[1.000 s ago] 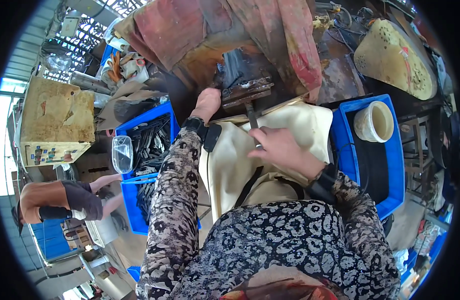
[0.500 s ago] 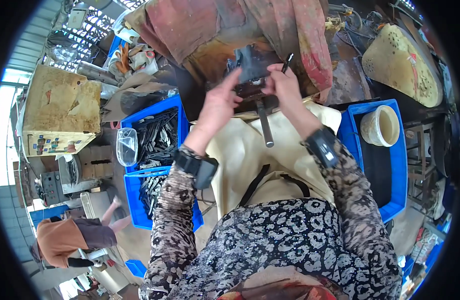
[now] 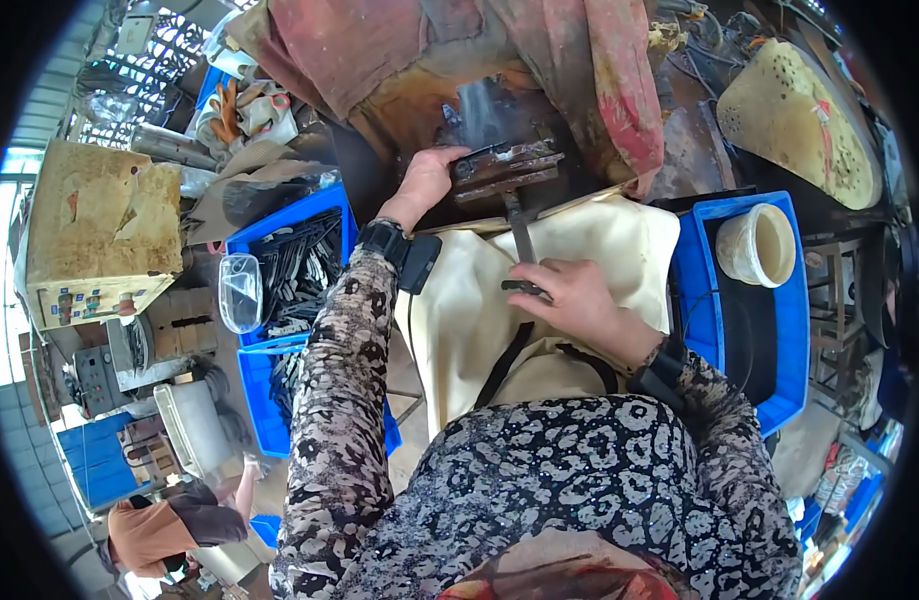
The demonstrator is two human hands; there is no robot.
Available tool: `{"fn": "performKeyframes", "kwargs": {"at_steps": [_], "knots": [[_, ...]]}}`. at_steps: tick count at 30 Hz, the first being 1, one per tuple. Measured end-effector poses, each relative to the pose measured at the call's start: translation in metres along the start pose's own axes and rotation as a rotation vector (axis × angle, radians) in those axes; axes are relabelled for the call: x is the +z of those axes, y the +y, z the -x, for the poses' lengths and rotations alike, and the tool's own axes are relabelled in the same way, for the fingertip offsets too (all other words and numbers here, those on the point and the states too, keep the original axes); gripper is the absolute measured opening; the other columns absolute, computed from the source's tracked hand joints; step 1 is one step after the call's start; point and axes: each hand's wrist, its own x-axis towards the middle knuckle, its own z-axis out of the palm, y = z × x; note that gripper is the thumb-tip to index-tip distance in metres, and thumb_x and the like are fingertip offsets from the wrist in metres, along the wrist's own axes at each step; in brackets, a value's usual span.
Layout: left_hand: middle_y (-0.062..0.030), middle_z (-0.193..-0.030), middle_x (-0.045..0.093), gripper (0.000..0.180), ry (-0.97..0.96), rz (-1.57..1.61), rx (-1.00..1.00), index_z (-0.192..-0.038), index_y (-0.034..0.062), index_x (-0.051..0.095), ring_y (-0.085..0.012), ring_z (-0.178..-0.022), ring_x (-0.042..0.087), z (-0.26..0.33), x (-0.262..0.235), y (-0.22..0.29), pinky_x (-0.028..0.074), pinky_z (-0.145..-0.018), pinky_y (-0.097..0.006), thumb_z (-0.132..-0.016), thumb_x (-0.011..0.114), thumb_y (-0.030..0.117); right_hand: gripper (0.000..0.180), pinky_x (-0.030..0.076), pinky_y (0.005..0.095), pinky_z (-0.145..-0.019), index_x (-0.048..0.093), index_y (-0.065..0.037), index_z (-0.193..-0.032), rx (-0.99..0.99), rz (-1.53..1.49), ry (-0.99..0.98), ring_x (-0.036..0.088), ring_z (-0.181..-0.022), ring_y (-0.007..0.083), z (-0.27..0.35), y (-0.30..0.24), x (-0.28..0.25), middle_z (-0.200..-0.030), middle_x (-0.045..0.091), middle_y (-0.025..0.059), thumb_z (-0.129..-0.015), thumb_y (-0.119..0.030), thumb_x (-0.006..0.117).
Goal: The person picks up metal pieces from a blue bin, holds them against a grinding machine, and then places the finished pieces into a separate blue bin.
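Observation:
At the far middle stands a dark metal clamp fixture (image 3: 509,172) with a metal bar handle (image 3: 519,230) sticking out toward me. My left hand (image 3: 422,185) is at the fixture's left end, its fingers closed on a thin dark strip (image 3: 484,152) that lies along the top. My right hand (image 3: 579,305) is closed at the near end of the bar handle. A short dark piece (image 3: 526,289) pokes out between its fingers. The right palm and the bar's tip are hidden.
A cream apron cloth (image 3: 459,300) covers my lap. Blue bins (image 3: 241,385) with dark strips stand at left; a blue bin (image 3: 794,350) with a white bucket (image 3: 756,247) at right. Stained red cloth (image 3: 379,60) drapes behind the fixture. Another person (image 3: 159,530) bends at lower left.
My right hand has come down from the fixture to the end of the bar handle, carrying the dark piece. My left hand has settled at the fixture's left end. The bar has swung slightly left.

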Motion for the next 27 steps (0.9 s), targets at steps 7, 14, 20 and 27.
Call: {"fn": "performKeyframes", "kwargs": {"at_steps": [7, 14, 20, 27], "knots": [[-0.0156, -0.107, 0.066, 0.044, -0.083, -0.118, 0.064, -0.113, 0.0154, 0.067, -0.0339, -0.1, 0.062, -0.005, -0.007, 0.001, 0.049, -0.089, -0.04, -0.076, 0.051, -0.004, 0.023, 0.047, 0.0364, -0.049, 0.062, -0.016, -0.098, -0.051, 0.075, 0.06, 0.061, -0.058, 0.0234, 0.002, -0.009, 0.002, -0.068, 0.058, 0.0038, -0.079, -0.024, 0.07], [-0.0167, -0.101, 0.067, 0.037, -0.135, -0.367, -0.02, -0.113, 0.0094, 0.066, -0.0335, -0.093, 0.064, 0.022, -0.046, 0.028, 0.051, -0.084, -0.039, -0.078, 0.057, -0.001, 0.028, 0.048, 0.0357, -0.05, 0.061, -0.017, -0.103, -0.168, 0.134, -0.005, 0.06, -0.056, 0.0216, -0.012, -0.007, 0.006, -0.07, 0.058, 0.0032, -0.076, -0.018, 0.07], [-0.0154, -0.1, 0.067, 0.029, 0.502, -0.262, -0.022, -0.109, 0.0124, 0.067, -0.0346, -0.091, 0.064, 0.13, -0.141, -0.007, 0.051, -0.079, -0.045, -0.083, 0.054, 0.008, 0.031, 0.051, 0.0405, -0.065, 0.06, -0.015, -0.113, 0.027, 0.192, 0.303, 0.065, -0.075, 0.0347, -0.098, -0.041, -0.014, -0.088, 0.068, 0.0131, -0.083, -0.018, 0.069], [-0.0135, -0.095, 0.069, 0.022, 0.534, -0.437, -0.831, -0.105, 0.0171, 0.07, -0.0335, -0.092, 0.065, 0.391, -0.182, -0.088, 0.052, -0.077, -0.041, -0.089, 0.055, 0.023, 0.045, 0.047, 0.0466, -0.08, 0.057, -0.017, -0.117, 0.11, 0.547, 0.201, 0.06, -0.097, 0.0413, -0.246, 0.001, -0.025, -0.102, 0.064, 0.0208, -0.092, -0.054, 0.048]]}}
